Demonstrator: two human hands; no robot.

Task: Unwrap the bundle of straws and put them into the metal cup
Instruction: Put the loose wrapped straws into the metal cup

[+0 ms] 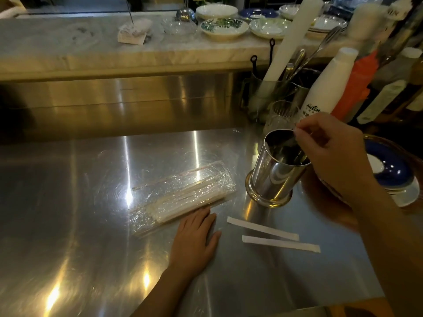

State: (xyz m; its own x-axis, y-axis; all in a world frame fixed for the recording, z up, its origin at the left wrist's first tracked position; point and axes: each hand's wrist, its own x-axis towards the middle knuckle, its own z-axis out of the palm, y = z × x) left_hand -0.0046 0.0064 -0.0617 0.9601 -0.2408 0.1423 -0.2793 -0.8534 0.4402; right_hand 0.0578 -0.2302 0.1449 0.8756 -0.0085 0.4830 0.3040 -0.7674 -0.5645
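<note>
Left hand (194, 236) flat, fingers spread, pinning the opened straw bundle (183, 197) at 9 o'clock of the metal cup (278, 165); right hand (329, 152) pinches over its rim (contents unclear), likely to feed straws in.

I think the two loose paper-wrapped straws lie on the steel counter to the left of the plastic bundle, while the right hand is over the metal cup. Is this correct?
Not quite. In the head view the two loose paper-wrapped straws lie on the steel counter to the right of the plastic bundle, in front of the metal cup. The right hand is indeed over the cup.
</note>
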